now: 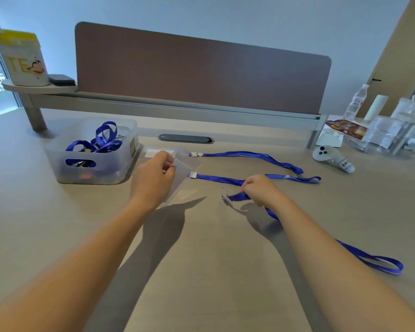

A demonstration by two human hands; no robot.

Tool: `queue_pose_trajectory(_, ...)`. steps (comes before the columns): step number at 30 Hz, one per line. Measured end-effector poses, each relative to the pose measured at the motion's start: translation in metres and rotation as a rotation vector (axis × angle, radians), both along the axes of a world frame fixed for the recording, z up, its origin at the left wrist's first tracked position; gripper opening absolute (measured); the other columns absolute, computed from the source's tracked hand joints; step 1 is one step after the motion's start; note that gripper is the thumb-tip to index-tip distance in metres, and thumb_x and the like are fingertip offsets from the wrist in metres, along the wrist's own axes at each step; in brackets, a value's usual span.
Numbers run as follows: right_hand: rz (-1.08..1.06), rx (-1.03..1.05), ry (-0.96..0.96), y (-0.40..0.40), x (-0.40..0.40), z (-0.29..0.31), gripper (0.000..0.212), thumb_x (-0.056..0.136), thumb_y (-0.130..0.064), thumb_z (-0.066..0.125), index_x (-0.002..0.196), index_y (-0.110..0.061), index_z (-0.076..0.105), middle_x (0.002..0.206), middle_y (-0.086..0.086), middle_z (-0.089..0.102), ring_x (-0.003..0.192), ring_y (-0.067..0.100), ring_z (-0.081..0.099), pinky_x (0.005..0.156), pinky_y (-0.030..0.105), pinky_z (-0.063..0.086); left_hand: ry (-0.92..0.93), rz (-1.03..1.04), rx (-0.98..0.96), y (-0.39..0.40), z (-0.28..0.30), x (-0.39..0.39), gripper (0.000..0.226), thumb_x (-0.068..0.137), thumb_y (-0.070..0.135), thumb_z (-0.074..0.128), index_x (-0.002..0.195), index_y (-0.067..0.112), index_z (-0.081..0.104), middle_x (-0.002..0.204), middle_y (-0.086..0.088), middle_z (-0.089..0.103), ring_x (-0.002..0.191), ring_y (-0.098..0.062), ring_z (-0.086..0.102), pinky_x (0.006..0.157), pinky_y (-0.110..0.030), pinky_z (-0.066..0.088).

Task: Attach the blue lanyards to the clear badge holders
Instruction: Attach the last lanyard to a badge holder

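- The left hand (153, 174) holds a clear, flat plastic badge holder (181, 174) above the pale wooden table (201, 259), thumb and fingers curled in a grip round its near edge; the holder is tilted.
- The right hand (261, 189) pinches a blue fabric lanyard (369, 257) close to its clip end, fingers curled tight on the strap.
- The small metal clip (225, 197) of that lanyard juts toward the left hand, apart from the badge holder, with a gap of bare table between them.
- The strap runs from the right hand under the right forearm and ends in a loop lying on the table at the near right.
- Two more blue lanyards lie flat on the table beyond the hands: a farther one (249, 155) and a nearer one (297, 177), each with a white fitting at its left end.
- The nearer one's white end sits just beside the held badge holder; whether they are joined cannot be told.
- A translucent plastic bin (110, 168) at the left holds a tangle of further blue lanyards (101, 140).
- A white handheld controller (331, 158) lies at the right, well apart from the hands.
- A brown divider panel (201, 70) stands along the table's far edge.
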State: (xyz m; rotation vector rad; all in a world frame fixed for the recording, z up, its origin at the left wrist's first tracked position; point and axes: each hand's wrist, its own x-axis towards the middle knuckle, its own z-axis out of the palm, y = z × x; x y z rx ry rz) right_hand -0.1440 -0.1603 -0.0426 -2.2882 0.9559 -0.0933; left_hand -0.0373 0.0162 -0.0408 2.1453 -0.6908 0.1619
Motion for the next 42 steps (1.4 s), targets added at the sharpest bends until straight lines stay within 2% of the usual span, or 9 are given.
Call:
queue_pose_trajectory(3, 0.108, 0.055, 0.295, 0.01, -0.007, -0.008, 0.017, 0.087, -0.008, 0.045, 0.085, -0.002, 0.061, 0.076, 0.007, 0.05, 0.065, 0.016, 0.044, 0.054, 0.021, 0.034, 0.007, 0.005, 0.019, 0.002, 0.0, -0.004, 0.026, 0.092, 0.017, 0.046, 0.116, 0.008, 0.052, 0.125, -0.016, 0.059, 0.105, -0.034, 0.058, 0.081, -0.039, 0.052)
queue_pose_trajectory(9, 0.002, 0.111, 0.07, 0.012, 0.001, -0.016, 0.024, 0.087, -0.014, 0.045, 0.064, -0.01, 0.049, 0.069, 0.008, 0.051, 0.066, 0.02, 0.056, 0.059, 0.024, 0.041, 0.012, 0.006, 0.028, 0.005, 0.0, -0.007, 0.027, 0.092, 0.017, 0.046, 0.116, 0.007, 0.053, 0.125, -0.015, 0.059, 0.105, -0.033, 0.058, 0.084, -0.04, 0.052)
queue_pose_trajectory(13, 0.087, -0.122, 0.106, 0.023, 0.016, -0.033, 0.032, 0.084, -0.03, 0.057, 0.093, 0.0, 0.066, 0.095, 0.019, 0.066, 0.086, 0.029, 0.061, 0.075, 0.035, 0.049, 0.015, 0.013, 0.019, 0.008, 0.0, -0.004, 0.027, 0.093, 0.018, 0.045, 0.116, 0.007, 0.054, 0.125, -0.014, 0.059, 0.105, -0.032, 0.058, 0.084, -0.038, 0.051)
queue_pose_trajectory(16, 0.117, -0.256, 0.128, 0.03, 0.025, -0.04, 0.024, 0.083, -0.027, 0.061, 0.082, -0.003, 0.063, 0.084, 0.015, 0.062, 0.075, 0.022, 0.053, 0.058, 0.026, 0.038, 0.012, 0.016, -0.016, 0.009, 0.0, -0.001, 0.025, 0.092, 0.016, 0.046, 0.112, 0.004, 0.056, 0.12, -0.015, 0.061, 0.094, -0.026, 0.056, 0.077, -0.029, 0.045)
queue_pose_trajectory(21, 0.107, -0.29, 0.162, 0.033, 0.034, -0.04, 0.025, 0.089, -0.018, 0.049, 0.094, -0.002, 0.067, 0.08, 0.011, 0.059, 0.074, 0.022, 0.057, 0.066, 0.029, 0.044, 0.061, -0.004, -0.096, 0.01, 0.003, 0.002, 0.016, 0.091, 0.01, 0.047, 0.102, 0.001, 0.054, 0.096, -0.008, 0.054, 0.087, -0.021, 0.05, 0.075, -0.026, 0.041)
queue_pose_trajectory(27, 0.03, 0.128, -0.265, 0.041, 0.024, -0.014, 0.02, 0.089, -0.007, 0.045, 0.072, -0.01, 0.053, 0.079, 0.007, 0.059, 0.059, 0.014, 0.055, 0.058, 0.024, 0.046, 0.225, -0.022, -0.249, 0.008, 0.01, 0.0, 0.034, 0.087, -0.002, 0.049, 0.069, 0.024, 0.037, 0.098, -0.006, 0.047, 0.09, -0.021, 0.048, 0.075, -0.029, 0.045)
queue_pose_trajectory(30, 0.021, 0.273, -0.466, 0.05, 0.02, 0.005, 0.018, 0.091, -0.01, 0.046, 0.078, -0.008, 0.058, 0.074, 0.001, 0.059, 0.052, 0.01, 0.045, 0.05, 0.021, 0.037, 0.275, -0.043, -0.333, 0.006, 0.009, -0.005, 0.012, 0.09, 0.005, 0.046, 0.087, 0.017, 0.048, 0.101, -0.005, 0.049, 0.093, -0.021, 0.048, 0.076, -0.032, 0.046)
queue_pose_trajectory(33, 0.053, 0.325, -0.569, 0.063, 0.019, 0.023, 0.02, 0.091, -0.017, 0.05, 0.081, -0.005, 0.062, 0.063, -0.001, 0.053, 0.05, 0.01, 0.038, 0.046, 0.019, 0.034, 0.376, -0.103, -0.432, 0.004, 0.012, -0.014, 0.024, 0.094, 0.016, 0.042, 0.115, 0.011, 0.053, 0.104, -0.002, 0.05, 0.098, -0.02, 0.049, 0.086, -0.038, 0.049)
queue_pose_trajectory(42, 0.091, 0.357, -0.563, 0.093, 0.013, 0.049, 0.028, 0.09, -0.018, 0.053, 0.063, -0.012, 0.054, 0.052, 0.002, 0.042, 0.044, 0.012, 0.033, 0.04, 0.017, 0.031, 0.435, -0.146, -0.511, 0.013, 0.025, -0.028, 0.032, 0.091, 0.018, 0.046, 0.119, 0.008, 0.057, 0.118, -0.008, 0.058, 0.106, -0.025, 0.052, 0.094, -0.044, 0.047)
